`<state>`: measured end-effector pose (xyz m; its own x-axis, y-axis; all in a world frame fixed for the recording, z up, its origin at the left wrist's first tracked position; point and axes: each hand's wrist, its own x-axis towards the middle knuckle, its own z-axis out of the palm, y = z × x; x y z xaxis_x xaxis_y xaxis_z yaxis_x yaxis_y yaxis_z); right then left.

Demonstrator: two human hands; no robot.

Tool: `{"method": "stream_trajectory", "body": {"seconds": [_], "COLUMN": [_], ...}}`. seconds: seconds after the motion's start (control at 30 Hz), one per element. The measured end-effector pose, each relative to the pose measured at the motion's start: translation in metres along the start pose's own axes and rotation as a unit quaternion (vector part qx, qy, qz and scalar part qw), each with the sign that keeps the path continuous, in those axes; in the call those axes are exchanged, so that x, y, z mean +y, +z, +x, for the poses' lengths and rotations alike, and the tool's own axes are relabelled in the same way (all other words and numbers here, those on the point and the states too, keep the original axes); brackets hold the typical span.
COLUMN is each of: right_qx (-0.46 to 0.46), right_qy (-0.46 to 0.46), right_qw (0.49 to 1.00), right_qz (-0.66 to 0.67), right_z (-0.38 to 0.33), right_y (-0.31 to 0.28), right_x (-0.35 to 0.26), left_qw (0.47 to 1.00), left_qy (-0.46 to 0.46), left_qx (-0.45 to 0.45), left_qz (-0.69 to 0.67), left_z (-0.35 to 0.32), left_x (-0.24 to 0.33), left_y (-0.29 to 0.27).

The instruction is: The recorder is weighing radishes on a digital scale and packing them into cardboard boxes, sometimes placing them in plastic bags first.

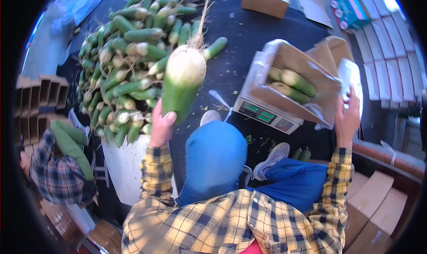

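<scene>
A large green radish (182,82), whitish at the top with a long stringy root, is gripped in my left hand (161,126). The root points away from me. My right hand (347,118) closes on the pale flap (351,82) at the right side of an open cardboard box (284,54). Several green radishes (299,82) lie inside that box, which is tilted and lined with clear plastic. Under the box is a digital scale (267,116) with lit green displays. To the left spreads a big heap of green radishes (129,71).
White cartons (391,58) are stacked at the far right, beside a teal and pink package (349,9). Another cardboard box (266,0) stands at the back. Brown boxes (378,200) sit near my right elbow. A person in plaid (58,174) crouches at the left.
</scene>
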<state>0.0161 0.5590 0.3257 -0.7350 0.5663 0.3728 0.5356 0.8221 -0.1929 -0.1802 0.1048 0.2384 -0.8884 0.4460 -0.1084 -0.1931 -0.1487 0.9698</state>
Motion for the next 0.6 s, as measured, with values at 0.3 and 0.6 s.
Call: {"method": "stream_trajectory", "body": {"seconds": [0.3,0.6], "right_qx": [-0.163,-0.133], "right_qy": [-0.006,0.101], "right_qw": [0.701,0.833], "right_qz": [0.694,0.527], "right_z": [0.032,0.043], "right_y": [-0.120,-0.058], "right_x": [-0.058,-0.015], "left_qw": [0.895,0.880], "left_qy": [0.051,0.183], "left_qx": [-0.423,-0.135], "left_qz": [0.134,0.417], "left_z": [0.057,0.111], "left_x": [0.151,0.042], "left_y": [0.230,0.214]}}
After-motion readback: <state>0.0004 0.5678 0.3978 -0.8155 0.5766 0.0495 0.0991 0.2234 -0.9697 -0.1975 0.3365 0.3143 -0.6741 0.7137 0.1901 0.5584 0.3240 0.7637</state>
